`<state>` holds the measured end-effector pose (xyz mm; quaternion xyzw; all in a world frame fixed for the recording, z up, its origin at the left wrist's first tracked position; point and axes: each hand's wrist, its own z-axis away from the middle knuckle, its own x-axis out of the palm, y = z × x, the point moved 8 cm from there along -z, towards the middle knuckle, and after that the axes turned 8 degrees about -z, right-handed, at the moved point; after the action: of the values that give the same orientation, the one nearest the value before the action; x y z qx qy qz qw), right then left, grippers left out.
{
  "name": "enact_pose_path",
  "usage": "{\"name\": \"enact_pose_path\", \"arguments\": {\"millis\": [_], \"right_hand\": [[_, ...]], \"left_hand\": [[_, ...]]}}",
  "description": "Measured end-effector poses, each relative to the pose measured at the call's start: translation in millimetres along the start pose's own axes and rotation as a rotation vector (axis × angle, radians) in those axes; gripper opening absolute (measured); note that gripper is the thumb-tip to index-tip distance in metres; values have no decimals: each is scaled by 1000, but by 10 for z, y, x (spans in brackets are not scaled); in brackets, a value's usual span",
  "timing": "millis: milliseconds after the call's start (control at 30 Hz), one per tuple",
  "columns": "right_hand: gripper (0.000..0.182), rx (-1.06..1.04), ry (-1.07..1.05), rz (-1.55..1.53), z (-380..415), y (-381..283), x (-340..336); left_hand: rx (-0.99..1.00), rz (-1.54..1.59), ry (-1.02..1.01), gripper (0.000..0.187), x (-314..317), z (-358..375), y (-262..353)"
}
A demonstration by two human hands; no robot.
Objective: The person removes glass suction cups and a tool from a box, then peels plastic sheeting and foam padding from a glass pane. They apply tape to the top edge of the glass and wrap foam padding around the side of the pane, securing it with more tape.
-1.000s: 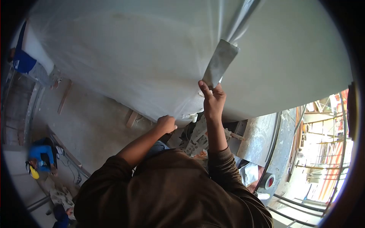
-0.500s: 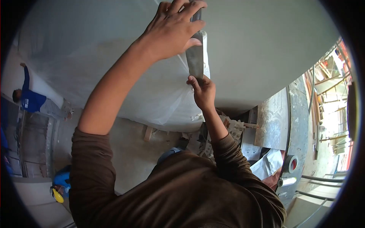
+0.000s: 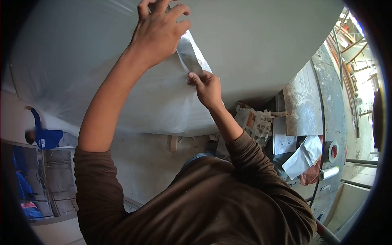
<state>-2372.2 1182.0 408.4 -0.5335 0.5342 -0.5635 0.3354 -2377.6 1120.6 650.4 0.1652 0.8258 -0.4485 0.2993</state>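
A strip of grey tape [image 3: 190, 55] runs slantwise along the edge of a translucent plastic sheet [image 3: 143, 98] on a large pale grey surface [image 3: 261, 45]. My left hand [image 3: 159, 34] is over the strip's upper part, its fingers curled around it; the fingertips are partly cut off by the frame's top edge. Lower down, my right hand [image 3: 209, 87] pinches the strip's bottom end between thumb and fingers. A bright, shiny band shows along the strip's right side.
At right, a board [image 3: 304, 102] lies near a tape roll [image 3: 331, 152], a white roll [image 3: 329, 173] and papers [image 3: 302, 157]. Crumpled paper bags [image 3: 255, 122] lie below the surface. A wood block [image 3: 174, 143] is on the floor. Another person [image 3: 49, 138] stands far left, one arm raised.
Both hands and the strip have shifted left in view, and the strip now slants more. The view has also turned, so the right-side items and the other person appear displaced.
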Motion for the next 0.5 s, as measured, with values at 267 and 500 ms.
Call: {"name": "enact_pose_path", "arguments": {"millis": [267, 500], "right_hand": [[30, 169, -204, -264, -5, 182, 124], [32, 60, -34, -219, 59, 188, 128]], "left_hand": [[67, 7, 142, 6, 32, 102, -71], [27, -46, 73, 8, 77, 93, -41]]}}
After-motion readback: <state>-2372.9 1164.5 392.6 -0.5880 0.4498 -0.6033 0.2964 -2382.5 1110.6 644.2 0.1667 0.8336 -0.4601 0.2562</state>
